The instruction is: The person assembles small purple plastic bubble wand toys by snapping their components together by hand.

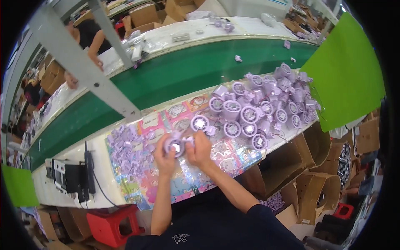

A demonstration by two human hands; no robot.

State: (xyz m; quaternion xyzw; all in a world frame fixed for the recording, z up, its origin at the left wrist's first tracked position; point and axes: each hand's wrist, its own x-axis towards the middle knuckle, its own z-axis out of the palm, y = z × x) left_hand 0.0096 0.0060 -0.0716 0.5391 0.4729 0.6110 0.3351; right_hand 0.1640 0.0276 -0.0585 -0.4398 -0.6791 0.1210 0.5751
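My left hand (164, 156) is closed round a round lilac plastic housing (177, 148), its open face turned up with something white inside. At the housing's right side my right hand (201, 149) pinches a small lilac plastic part (190, 140); whether the two pieces touch, I cannot tell. Just beyond my hands another lilac housing (199, 122) lies on the colourful printed sheet (227, 164). A large heap of similar housings (249, 114), some with thin dark wires, covers the right side of the bench. Many small lilac parts (125, 146) lie spread out on the left.
A green conveyor belt (179, 66) runs beyond the bench, behind a grey metal post (83, 54). A black device (68, 175) with cables stands at the left. Cardboard boxes (287, 158) and a red stool (110, 225) are below. A co-worker's arm (96, 48) shows across the belt.
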